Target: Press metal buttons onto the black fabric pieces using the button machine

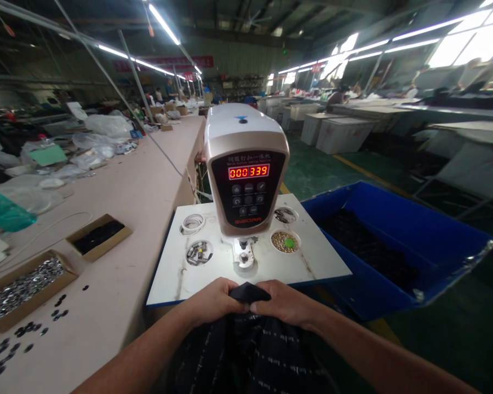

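Note:
Both hands grip a dark piece of fabric with small white lettering (250, 345) at the front edge of the machine table. My left hand (213, 298) pinches its upper edge from the left. From the right, my right hand (285, 300) pinches the same edge, and a dark corner pokes up between the thumbs. Just beyond stands a snap-button machine (246, 131) with a red display reading 000339. Its lower die (244, 261) is a short way ahead of the fabric, apart from it. The rest of the cloth hangs down towards me.
Round cups in the white tabletop (312, 262) hold gold snap parts (280, 242) and metal pieces (199, 253). On the left table lie a cardboard box of silver parts (27, 284), a box of black pieces (97, 236) and loose black discs. A blue bin (394, 246) stands right.

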`<state>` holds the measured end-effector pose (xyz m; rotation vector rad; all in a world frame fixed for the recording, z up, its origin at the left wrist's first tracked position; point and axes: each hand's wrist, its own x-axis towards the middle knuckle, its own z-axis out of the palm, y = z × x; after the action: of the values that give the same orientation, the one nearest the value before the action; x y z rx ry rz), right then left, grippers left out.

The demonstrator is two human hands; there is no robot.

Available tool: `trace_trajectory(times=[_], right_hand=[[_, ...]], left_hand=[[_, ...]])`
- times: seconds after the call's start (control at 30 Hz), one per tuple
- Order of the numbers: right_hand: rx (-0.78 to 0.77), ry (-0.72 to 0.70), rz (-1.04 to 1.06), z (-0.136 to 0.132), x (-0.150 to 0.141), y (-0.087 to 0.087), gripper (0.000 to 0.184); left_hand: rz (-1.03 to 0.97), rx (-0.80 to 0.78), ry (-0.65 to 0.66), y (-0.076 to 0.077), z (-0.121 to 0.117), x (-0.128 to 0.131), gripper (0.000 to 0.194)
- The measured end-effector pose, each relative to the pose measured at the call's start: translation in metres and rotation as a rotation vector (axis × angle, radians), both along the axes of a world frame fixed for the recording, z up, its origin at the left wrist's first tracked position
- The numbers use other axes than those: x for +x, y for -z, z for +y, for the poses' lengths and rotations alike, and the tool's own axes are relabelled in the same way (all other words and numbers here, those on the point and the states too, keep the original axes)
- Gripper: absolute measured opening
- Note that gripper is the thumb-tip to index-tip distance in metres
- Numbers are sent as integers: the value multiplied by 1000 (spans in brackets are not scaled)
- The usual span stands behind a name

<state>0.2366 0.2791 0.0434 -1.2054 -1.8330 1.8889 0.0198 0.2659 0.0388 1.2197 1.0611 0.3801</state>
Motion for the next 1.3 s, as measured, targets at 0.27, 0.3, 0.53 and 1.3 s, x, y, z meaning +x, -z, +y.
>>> trace_trajectory(times=[0.27,0.3,0.53,1.3], right_hand=[[0,-124,43,-2,9,-9,19],[-70,-98,106,-4,9,-8,23],[-327,246,274,-15,-4,3,24],[414,215,-146,42,-10,3,32]], left_hand=[[-221,-161,-77,1,-21,-5,32],[-240,-185,-92,2,-23,-5,35],[-348,-245,-190,1,-23,1,44],[-291,-192,-351,-9,18,11,51]])
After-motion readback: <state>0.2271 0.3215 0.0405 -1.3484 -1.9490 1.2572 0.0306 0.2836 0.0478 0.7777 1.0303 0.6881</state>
